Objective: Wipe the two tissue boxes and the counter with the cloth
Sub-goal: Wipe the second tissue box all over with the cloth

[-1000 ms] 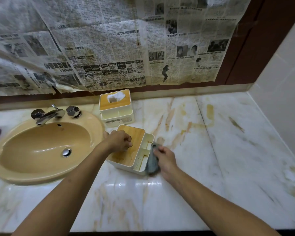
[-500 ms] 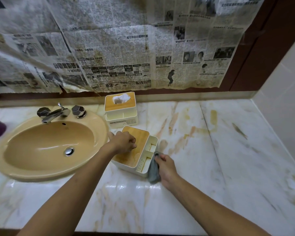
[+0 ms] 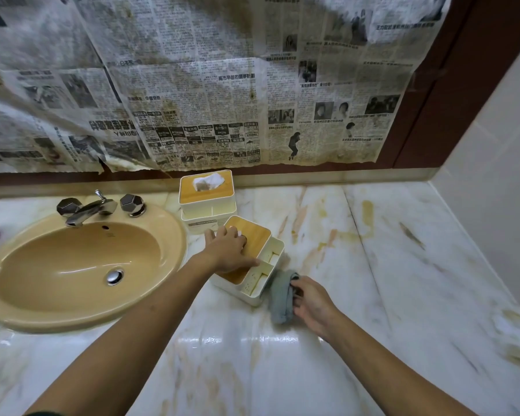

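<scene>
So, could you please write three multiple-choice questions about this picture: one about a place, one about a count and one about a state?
1. Where is the crumpled grey cloth?
A. hanging on a hook
B. against the right side of the nearer box, white plastic with a wooden lid
C. inside a bucket

2. How many such tissue boxes stand on the veined marble counter?
A. one
B. two
C. four

3. What does the left hand do?
A. rests on the nearer box's lid
B. hangs idle
C. holds a bottle

Answers:
1 B: the right hand grips it there.
2 B: the farther box stands behind the nearer box.
3 A: its fingers lie on the wood.
</scene>
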`<state>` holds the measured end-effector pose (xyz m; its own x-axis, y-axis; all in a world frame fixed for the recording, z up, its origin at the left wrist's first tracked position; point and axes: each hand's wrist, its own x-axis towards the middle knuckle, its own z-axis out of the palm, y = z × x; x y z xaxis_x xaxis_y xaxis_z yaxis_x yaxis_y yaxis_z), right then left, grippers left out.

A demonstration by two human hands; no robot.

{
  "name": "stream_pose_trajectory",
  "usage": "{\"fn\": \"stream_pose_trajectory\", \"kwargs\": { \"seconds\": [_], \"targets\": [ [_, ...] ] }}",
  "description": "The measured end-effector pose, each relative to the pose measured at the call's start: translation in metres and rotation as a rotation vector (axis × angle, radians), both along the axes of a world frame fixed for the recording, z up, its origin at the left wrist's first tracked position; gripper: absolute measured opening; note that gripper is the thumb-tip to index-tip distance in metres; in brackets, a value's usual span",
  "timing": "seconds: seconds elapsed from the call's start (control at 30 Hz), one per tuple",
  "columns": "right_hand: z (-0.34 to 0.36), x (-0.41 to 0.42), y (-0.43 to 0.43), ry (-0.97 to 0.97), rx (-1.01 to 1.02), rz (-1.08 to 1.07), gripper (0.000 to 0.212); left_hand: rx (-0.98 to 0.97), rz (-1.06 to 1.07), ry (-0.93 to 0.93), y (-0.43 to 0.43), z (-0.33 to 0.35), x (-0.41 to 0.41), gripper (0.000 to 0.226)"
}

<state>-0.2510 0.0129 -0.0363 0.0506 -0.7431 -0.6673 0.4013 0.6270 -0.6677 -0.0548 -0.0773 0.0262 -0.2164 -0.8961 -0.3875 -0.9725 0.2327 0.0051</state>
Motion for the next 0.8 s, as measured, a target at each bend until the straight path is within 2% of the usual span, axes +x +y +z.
{"fn": "stream_pose_trajectory", "kwargs": {
  "seconds": [0.2,0.43,0.53,0.7,0.8],
  "targets": [
    [-0.009,-0.032,0.019,-0.007,0.037,-0.029,0.014,-0.033,-0.131,-0.024,-0.006,0.006,-0.009,0.059],
    [-0.008,-0.04,0.023,0.227,-0.025,0.194,0.013,-0.13,-0.305,-0.09,-0.015,0.015,-0.016,0.055],
    [-0.002,-0.041,0.026,0.204,0.008,0.257,0.018,-0.195,-0.312,-0.014,-0.016,0.011,-0.013,0.055],
    [-0.003,-0.04,0.025,0.111,0.063,0.221,0.014,-0.272,-0.289,0.076,-0.011,0.005,-0.007,0.05],
    [0.003,-0.038,0.022,0.099,0.067,0.237,0.021,-0.346,-0.249,0.157,-0.002,-0.003,0.0,0.05]
  ]
}}
